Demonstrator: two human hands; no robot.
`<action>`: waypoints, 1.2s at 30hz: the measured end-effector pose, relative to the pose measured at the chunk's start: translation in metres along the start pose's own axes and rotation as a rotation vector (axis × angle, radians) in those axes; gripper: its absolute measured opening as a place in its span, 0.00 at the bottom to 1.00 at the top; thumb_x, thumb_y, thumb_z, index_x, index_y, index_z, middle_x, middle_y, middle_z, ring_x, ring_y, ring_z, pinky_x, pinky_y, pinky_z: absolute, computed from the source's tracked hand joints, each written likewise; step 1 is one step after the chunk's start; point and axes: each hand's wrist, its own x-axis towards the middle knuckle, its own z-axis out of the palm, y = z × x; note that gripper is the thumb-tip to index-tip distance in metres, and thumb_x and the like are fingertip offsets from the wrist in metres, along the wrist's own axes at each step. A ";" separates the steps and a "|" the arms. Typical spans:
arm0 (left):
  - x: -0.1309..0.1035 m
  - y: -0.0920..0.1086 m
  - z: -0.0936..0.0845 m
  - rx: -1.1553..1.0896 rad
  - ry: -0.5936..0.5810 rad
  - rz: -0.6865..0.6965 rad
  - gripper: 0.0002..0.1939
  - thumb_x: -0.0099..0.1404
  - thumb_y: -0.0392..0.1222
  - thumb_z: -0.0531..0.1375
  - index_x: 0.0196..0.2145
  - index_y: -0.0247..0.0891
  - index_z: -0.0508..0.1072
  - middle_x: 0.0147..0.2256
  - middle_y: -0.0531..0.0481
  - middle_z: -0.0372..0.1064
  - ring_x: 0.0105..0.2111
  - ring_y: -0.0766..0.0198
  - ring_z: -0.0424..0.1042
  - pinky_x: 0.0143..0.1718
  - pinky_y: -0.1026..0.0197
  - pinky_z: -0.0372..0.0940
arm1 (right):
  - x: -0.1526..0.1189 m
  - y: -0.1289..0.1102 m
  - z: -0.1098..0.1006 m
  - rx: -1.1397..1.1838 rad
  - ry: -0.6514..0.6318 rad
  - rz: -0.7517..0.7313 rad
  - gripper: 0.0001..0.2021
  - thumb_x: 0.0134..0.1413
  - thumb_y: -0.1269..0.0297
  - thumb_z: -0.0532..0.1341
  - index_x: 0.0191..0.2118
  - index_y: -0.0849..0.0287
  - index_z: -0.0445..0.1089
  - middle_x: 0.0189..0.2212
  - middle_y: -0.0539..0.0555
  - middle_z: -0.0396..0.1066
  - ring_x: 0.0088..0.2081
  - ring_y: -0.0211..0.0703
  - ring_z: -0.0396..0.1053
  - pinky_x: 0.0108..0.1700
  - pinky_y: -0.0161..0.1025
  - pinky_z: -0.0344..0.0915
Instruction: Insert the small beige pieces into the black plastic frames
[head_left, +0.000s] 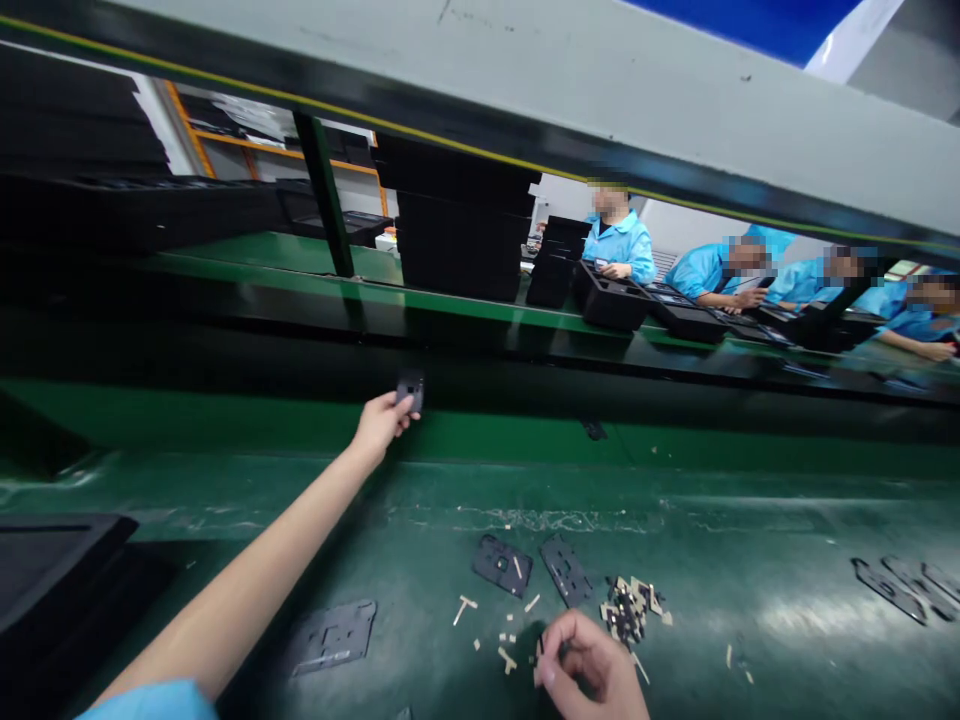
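Note:
My left hand [384, 425] is stretched out over the back of the green bench and grips a small dark plate [410, 391] between thumb and fingers. Near the bottom centre, my right hand [589, 665] is closed in a pinch around a small dark strip [539, 647], seen mostly edge-on. Just beyond it lie two flat black plates, one [502, 565] to the left and one [566, 569] to the right. A pile of small black and beige pieces [631, 607] sits beside the right hand. Another black plate [334, 636] rests at the lower left.
Black foam trays [60, 570] stand at the left edge of the green bench [720, 540]. Thin black frames [892, 590] lie at the right. Beige scraps [508, 659] are scattered around. A raised shelf holds stacked black trays [465, 230]. Behind it, several people in blue work.

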 end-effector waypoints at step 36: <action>-0.224 0.029 0.053 -0.397 -0.761 -0.134 0.17 0.60 0.50 0.58 0.26 0.31 0.71 0.23 0.53 0.56 0.19 0.73 0.51 0.16 0.70 0.47 | -0.023 -0.048 -0.010 0.059 -0.095 -0.216 0.07 0.50 0.63 0.62 0.27 0.58 0.64 0.28 0.54 0.74 0.30 0.39 0.69 0.33 0.34 0.62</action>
